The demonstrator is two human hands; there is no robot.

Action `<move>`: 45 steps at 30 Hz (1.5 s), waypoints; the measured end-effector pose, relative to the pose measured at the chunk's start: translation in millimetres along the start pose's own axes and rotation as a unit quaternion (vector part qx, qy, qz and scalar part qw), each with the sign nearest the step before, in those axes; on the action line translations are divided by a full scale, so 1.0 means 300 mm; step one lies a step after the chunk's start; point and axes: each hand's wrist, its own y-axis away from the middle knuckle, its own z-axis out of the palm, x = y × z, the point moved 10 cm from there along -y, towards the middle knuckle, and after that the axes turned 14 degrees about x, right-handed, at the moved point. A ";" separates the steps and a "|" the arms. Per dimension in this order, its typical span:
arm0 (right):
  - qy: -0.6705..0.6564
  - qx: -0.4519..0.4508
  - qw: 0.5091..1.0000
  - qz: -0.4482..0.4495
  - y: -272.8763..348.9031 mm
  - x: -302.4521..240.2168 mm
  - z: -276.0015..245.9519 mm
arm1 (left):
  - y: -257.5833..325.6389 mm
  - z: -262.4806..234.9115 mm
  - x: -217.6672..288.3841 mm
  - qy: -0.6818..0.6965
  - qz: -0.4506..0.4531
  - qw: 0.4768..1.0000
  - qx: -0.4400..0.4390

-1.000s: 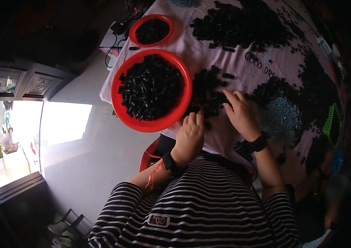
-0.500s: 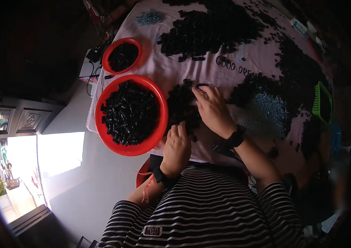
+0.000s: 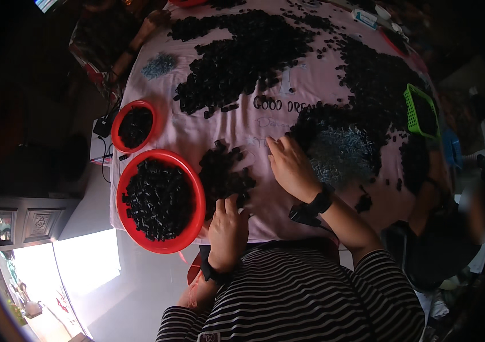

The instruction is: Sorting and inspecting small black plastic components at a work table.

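Observation:
My left hand (image 3: 228, 232) is at the table's near edge, beside a loose heap of small black pieces (image 3: 219, 171). Its fingers are bent together, and whatever they hold is hidden. Farther right, my right hand (image 3: 292, 170) reaches over the pink cloth (image 3: 262, 219) with its fingers stretched out and slightly apart; nothing shows in them. Just beyond its fingertips lies a dark pile of black pieces (image 3: 314, 119), with a mound of thin bluish-grey pieces, perhaps screws (image 3: 342, 154), at its right. A large red basin (image 3: 199, 219) full of black pieces stands left of my left hand.
A smaller red bowl (image 3: 118, 139) of black pieces sits behind the basin. Wide black heaps (image 3: 248, 54) cover the far side. At right stands a green basket (image 3: 411, 108). One person's arm (image 3: 134, 45) shows at the far left, and another person (image 3: 442, 228) is at the right.
The view has shifted, so the table appears lower and farther left. My right hand has moved right, away from the loose heap towards the larger pile. My left hand stays near the table edge.

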 end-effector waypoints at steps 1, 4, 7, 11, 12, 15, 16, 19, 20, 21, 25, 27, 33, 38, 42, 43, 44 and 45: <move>0.019 -0.003 1.000 0.021 0.007 0.035 -0.012 | 0.003 -0.006 0.018 0.019 0.007 1.000 0.009; 0.062 -0.028 0.996 0.055 0.023 0.117 -0.034 | -0.002 0.060 0.057 0.044 0.009 0.998 -0.041; 0.076 -0.031 0.996 0.037 0.043 0.140 -0.015 | -0.017 0.100 0.091 0.099 -0.005 0.993 -0.062; 0.068 -0.048 0.996 0.039 0.047 0.139 0.006 | -0.068 0.094 0.160 0.124 0.026 0.991 -0.052; 0.058 -0.051 0.996 0.034 0.047 0.139 0.009 | -0.081 0.097 0.170 0.124 0.021 0.990 -0.062; 0.041 -0.078 0.995 0.048 0.047 0.148 0.019 | -0.116 0.120 0.194 0.132 0.025 0.988 -0.082; 0.033 -0.090 0.994 0.055 0.045 0.147 0.018 | -0.124 0.136 0.194 0.139 0.015 0.986 -0.094; 0.031 -0.092 0.993 0.060 0.048 0.158 0.016 | -0.154 0.148 0.216 0.156 0.030 0.984 -0.084; 0.031 -0.093 0.993 0.059 0.048 0.157 0.017 | -0.163 0.151 0.217 0.148 0.023 0.985 -0.089; 0.026 -0.077 0.996 0.044 0.043 0.146 0.008 | -0.173 0.154 0.212 0.147 0.022 0.985 -0.089; -0.001 -0.052 0.998 0.033 0.000 0.107 -0.029 | -0.248 0.161 0.174 0.167 0.007 0.984 -0.063; -0.005 -0.041 0.999 0.023 -0.032 0.094 -0.041 | -0.300 0.164 0.156 0.173 -0.008 0.983 -0.057; -0.034 -0.032 0.998 0.035 -0.099 0.069 -0.080 | -0.436 0.138 0.141 0.237 -0.041 0.971 0.011; -0.149 -0.070 0.986 0.001 -0.024 -0.093 -0.020 | -0.354 -0.027 0.130 0.124 0.031 0.989 0.077; -0.155 -0.094 0.983 -0.040 0.149 -0.233 0.010 | -0.207 -0.068 0.054 0.017 -0.001 1.000 0.022; -0.131 -0.137 0.982 -0.026 0.193 -0.243 0.041 | -0.161 -0.053 0.027 -0.013 -0.029 0.999 -0.022; -0.112 -0.185 0.976 -0.023 0.223 -0.260 0.076 | -0.107 -0.066 -0.003 -0.028 -0.029 0.999 -0.028; -0.112 -0.184 0.976 -0.021 0.224 -0.265 0.076 | -0.068 -0.060 -0.026 -0.043 -0.024 0.998 -0.037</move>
